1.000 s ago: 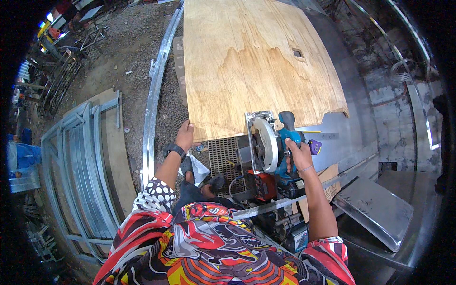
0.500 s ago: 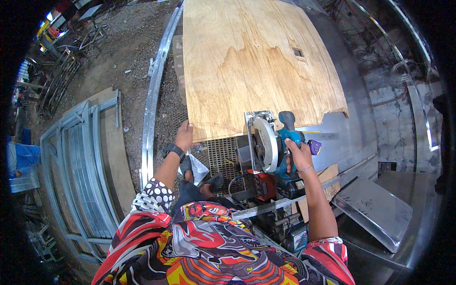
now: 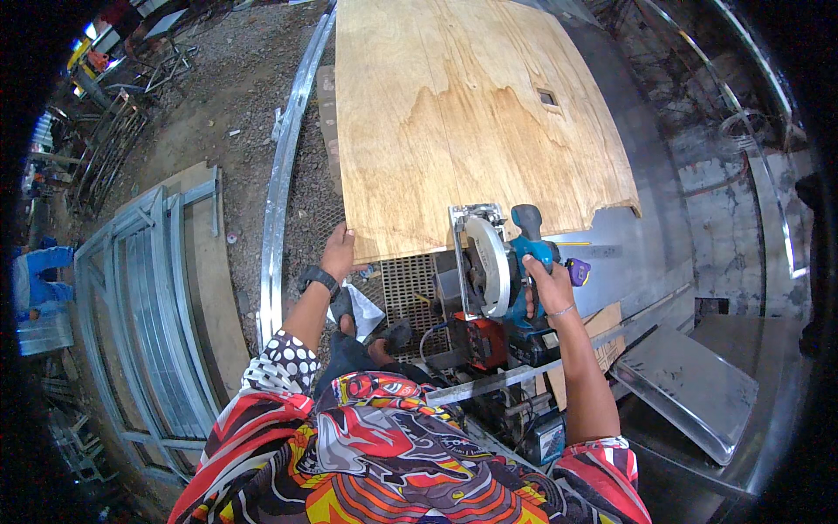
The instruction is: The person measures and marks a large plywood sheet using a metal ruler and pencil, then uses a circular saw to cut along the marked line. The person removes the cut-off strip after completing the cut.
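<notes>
A large plywood sheet point(image 3: 445, 148) with a small square hole and a jagged right corner lies in front of me. At its near left corner my left hand point(image 3: 336, 253) is closed on the edge, with some fingers hidden. My right hand point(image 3: 552, 286) is wrapped round the handle of a teal cordless circular saw point(image 3: 526, 229). The saw's metal base rests at the near edge of the plywood, its pale blade guard point(image 3: 496, 266) facing left. Whether the blade turns cannot be seen.
A purple tape measure point(image 3: 578, 272) lies right of the saw on a grey metal surface point(image 3: 642, 262). A steel rail point(image 3: 281, 192) runs along the left. Metal frames point(image 3: 144, 288) lie farther left, near a person in blue jeans point(image 3: 44, 284). A metal tray point(image 3: 690, 389) sits at right.
My hands, the saw and the plywood hold nearly the same place. The person at the far left has shifted slightly.
</notes>
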Motion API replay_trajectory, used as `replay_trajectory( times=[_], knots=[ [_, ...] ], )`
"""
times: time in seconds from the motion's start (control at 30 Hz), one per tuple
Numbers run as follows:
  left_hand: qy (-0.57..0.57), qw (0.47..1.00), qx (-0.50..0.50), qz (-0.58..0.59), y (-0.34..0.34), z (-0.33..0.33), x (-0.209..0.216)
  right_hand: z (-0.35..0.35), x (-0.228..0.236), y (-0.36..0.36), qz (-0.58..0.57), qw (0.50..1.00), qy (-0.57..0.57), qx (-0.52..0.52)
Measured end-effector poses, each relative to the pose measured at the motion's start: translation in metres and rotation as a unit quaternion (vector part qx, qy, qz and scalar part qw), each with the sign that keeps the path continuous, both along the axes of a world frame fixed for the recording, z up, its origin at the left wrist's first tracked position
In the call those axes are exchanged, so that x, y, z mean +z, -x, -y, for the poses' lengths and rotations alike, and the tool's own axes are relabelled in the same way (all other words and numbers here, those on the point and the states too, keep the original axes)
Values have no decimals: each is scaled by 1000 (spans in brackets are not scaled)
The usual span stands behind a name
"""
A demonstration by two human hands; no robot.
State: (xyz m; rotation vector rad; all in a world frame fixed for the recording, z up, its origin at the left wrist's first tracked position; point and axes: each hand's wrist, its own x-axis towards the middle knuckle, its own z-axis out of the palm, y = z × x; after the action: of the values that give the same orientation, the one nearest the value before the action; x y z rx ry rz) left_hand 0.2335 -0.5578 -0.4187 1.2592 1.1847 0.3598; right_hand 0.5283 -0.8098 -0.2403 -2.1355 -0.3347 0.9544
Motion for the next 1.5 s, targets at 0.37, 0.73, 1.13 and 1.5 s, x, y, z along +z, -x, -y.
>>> replay_trajectory(
  times=[0.37,0.73,1.13,1.5],
  knots=[
    [-3,1000,0,-6,-1,-1,-2,1,-9,-6,21,999,11,28],
    [-102,993,-54,5,13,-3,-55,-4,-3,1,22,1000,10,18],
    [-77,996,-53,-7,5,3,-34,1,-6,-2,27,999,22,21],
    [-79,995,-54,-1,6,4,-31,0,-9,-6,37,999,31,22]
  ],
)
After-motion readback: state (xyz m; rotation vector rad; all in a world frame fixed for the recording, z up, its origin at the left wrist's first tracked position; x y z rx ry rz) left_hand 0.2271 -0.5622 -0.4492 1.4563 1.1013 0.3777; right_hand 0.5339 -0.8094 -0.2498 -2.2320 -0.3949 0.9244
